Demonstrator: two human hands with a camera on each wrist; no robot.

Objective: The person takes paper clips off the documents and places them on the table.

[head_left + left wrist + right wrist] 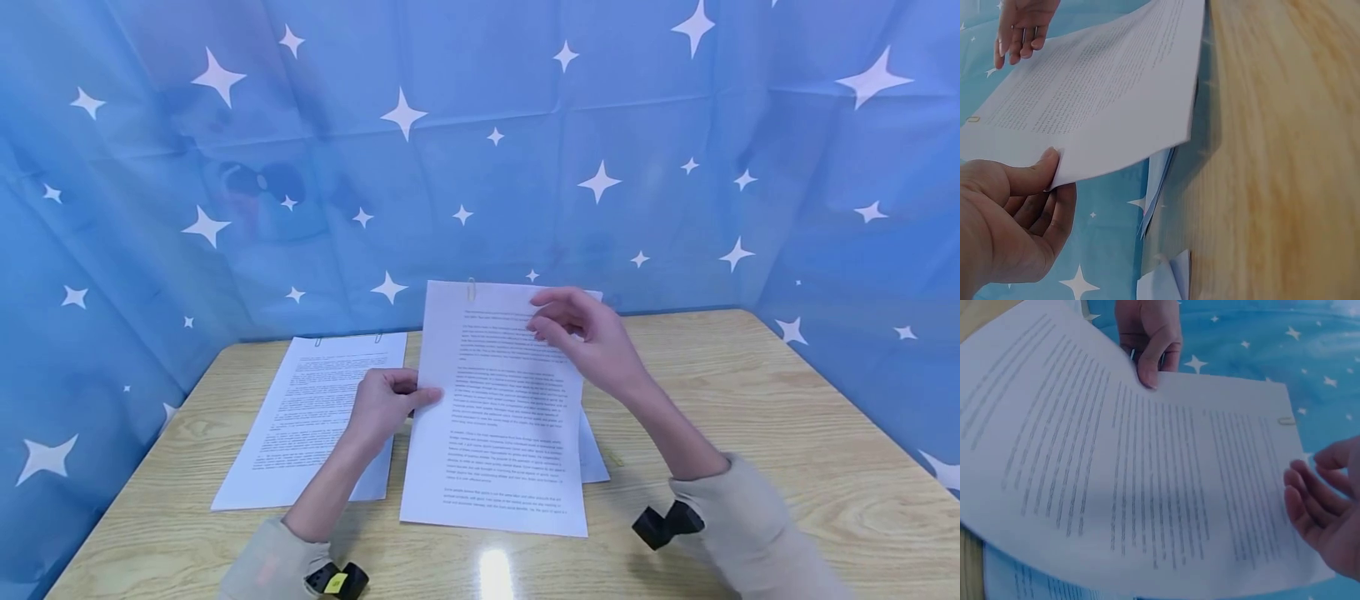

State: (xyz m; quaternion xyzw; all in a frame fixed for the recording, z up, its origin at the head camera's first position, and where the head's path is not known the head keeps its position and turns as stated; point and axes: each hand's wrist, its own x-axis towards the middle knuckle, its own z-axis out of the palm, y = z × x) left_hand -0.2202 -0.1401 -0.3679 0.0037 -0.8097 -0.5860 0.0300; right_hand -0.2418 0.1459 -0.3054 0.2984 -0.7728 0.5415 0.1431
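Note:
Between thumb and fingers, my left hand (388, 406) pinches the left edge of a printed paper sheet (502, 408), raised above the table. A pale paper clip (471, 289) sits on its top edge; in the right wrist view the clip (1287, 421) shows near the sheet's corner. My right hand (588, 337) hovers by the upper right part of the sheet, fingers loosely bent with nothing between them. The right wrist view shows this right hand (1329, 509) close to the top edge. Whether several sheets are clipped together I cannot tell.
Left of the raised sheet, a second printed paper stack (307, 417) lies on the wooden table (750, 400), with two clips (378, 338) at its top. Another paper (592, 454) lies partly hidden underneath. A blue star-patterned curtain (480, 167) stands behind the table.

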